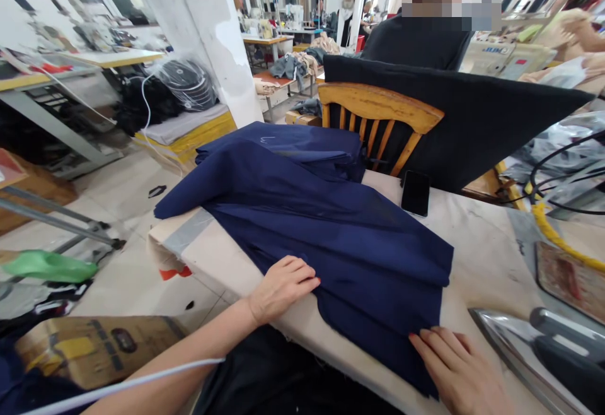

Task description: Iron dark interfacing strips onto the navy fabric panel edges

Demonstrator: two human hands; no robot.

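While the big blue cloth (326, 226) lies spread over the ironing table (477, 251), both hands rest on its near edge. The cloth covers the left and middle of the table top and hangs off the far left side in soft folds.

It looks like the step in hand is laying the cloth flat and smoothing it. The iron (543, 352) sits just to the right, near the right hand, and it is not being held. A good next move would need the cloth pulled smooth with no bumps, and fingers kept out of the way of the hot iron.

The left hand (282, 287) lies palm down on the left edge of the cloth. Its fingers are loosely bent and close together, and the tips press on the blue cloth. It is not pinching anything.

The right hand (460, 371) lies flat at the bottom corner of the cloth. Its fingers are stretched out and a little apart, and the tips touch the cloth edge. It holds nothing either.

A black phone (415, 192) lies on the table past the cloth, well apart from both hands. Behind it stands a wooden chair (378, 109) with a black cloth (472, 112) draped beside it. Another person sits farther back, facing away. A cardboard box (94, 345) sits on the floor on the left.
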